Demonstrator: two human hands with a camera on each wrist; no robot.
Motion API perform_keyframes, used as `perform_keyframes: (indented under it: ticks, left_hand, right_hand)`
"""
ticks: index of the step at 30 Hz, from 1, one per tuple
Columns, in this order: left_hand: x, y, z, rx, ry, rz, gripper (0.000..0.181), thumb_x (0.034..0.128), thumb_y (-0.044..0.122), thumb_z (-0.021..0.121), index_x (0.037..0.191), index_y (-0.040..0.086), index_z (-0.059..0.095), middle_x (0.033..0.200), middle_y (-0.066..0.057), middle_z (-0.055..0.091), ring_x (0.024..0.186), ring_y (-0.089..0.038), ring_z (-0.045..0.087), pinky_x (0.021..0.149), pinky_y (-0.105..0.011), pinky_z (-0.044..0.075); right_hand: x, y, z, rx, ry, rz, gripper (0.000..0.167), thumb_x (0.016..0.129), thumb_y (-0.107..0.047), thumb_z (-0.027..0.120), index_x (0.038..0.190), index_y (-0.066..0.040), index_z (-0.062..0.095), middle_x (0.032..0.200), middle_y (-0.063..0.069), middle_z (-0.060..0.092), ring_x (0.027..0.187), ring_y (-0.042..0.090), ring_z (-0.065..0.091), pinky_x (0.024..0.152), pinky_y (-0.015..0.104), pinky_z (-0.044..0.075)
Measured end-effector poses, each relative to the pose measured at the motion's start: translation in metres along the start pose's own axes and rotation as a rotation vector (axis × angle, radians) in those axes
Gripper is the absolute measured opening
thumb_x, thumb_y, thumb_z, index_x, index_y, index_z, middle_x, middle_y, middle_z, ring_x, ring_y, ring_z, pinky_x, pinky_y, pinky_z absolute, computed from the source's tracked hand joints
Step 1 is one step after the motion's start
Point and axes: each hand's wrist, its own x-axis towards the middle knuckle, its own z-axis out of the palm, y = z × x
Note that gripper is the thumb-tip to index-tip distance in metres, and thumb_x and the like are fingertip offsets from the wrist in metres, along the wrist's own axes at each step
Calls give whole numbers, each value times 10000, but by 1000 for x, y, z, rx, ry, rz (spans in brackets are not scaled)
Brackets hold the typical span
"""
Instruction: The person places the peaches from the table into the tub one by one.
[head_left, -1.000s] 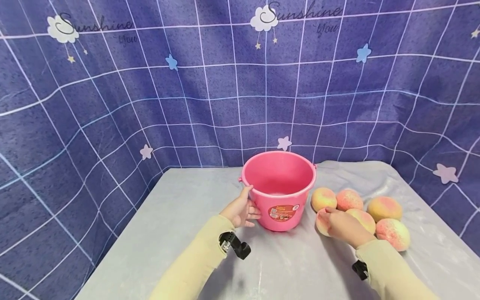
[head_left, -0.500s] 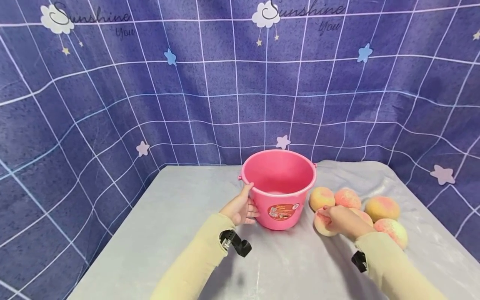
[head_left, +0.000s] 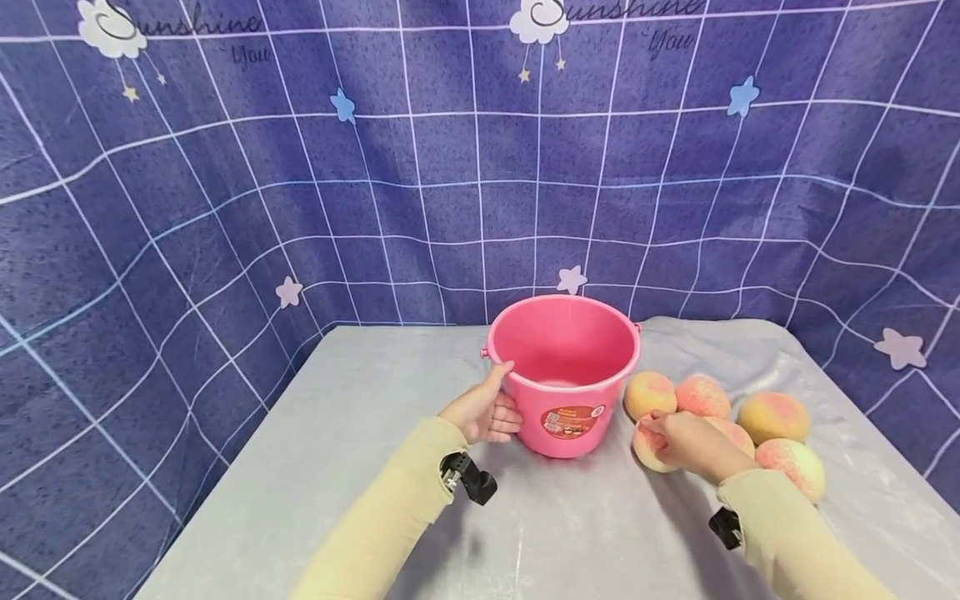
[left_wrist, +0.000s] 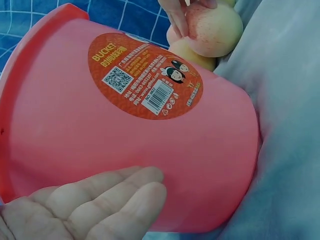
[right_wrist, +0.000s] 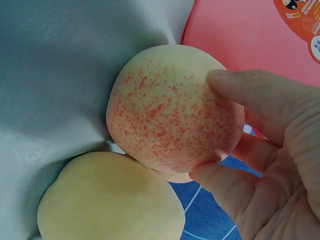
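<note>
A pink bucket (head_left: 566, 417) with an orange oval label (left_wrist: 145, 77) stands upright on the cloth. My left hand (head_left: 483, 412) is at its left side, thumb at the rim and fingers loosely extended along the outer wall. Right of the bucket, my right hand (head_left: 690, 446) pinches a peach (right_wrist: 170, 110), pale with red speckles, between thumb and fingers. That peach sits low among the others, close to the bucket; its contact with the cloth is hard to tell. A plain yellowish peach (right_wrist: 112, 200) lies beside it in the right wrist view.
Several more peaches cluster around the right hand: a yellow one (head_left: 649, 395), a red one (head_left: 702, 396), an orange one (head_left: 774, 417) and a speckled one (head_left: 791, 467). A grey cloth (head_left: 360, 400) covers the table. Behind it hangs a blue checked curtain (head_left: 420, 208).
The head view has shifted slightly. The pinched peach has turned a little, showing more of its pale underside. Both hands otherwise stay where they were.
</note>
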Motion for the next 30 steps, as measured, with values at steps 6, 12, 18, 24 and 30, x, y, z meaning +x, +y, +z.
perform_keyframes:
  ticks: [6,12,18,24,30]
  left_hand:
    - [1,2,-2,42,22,5,876,928,571,339,1312,-217,360,1309,-362,474,1218,-445,488,1029,-508,369]
    - [2,11,-11,147,58,2,799,920,510,353,1294,-194,411,1293,-344,501,1217,-444,491,974,-469,432]
    - [3,8,-10,115,14,-30,847,917,528,305,1347,-202,322,1332,-359,454,1257,-456,442,1030,-502,366]
    - [4,1,-4,38,-7,-45,889,909,562,270,1351,-210,285,1338,-374,432,1262,-459,431,1054,-518,330]
    - [5,0,-2,13,4,-38,888,906,566,286,1337,-210,300,1323,-373,448,1245,-453,451,1049,-520,336]
  right_hand:
    - [1,-3,3,351,32,142,263,601,-15,638,666,-167,434,564,-128,234,494,19,249,445,179,249]
    - [2,-4,2,404,25,169,245,592,6,646,685,-148,479,563,-116,271,497,39,281,448,197,281]
    - [-1,-3,1,295,37,132,312,634,-22,613,644,-185,348,558,-131,201,484,9,236,446,175,213]
    - [1,-4,2,336,24,166,309,630,-24,632,635,-181,366,551,-129,233,481,25,278,429,195,261]
    - [0,-2,0,368,-53,155,283,614,-21,622,654,-199,406,577,-140,241,506,8,247,463,171,210]
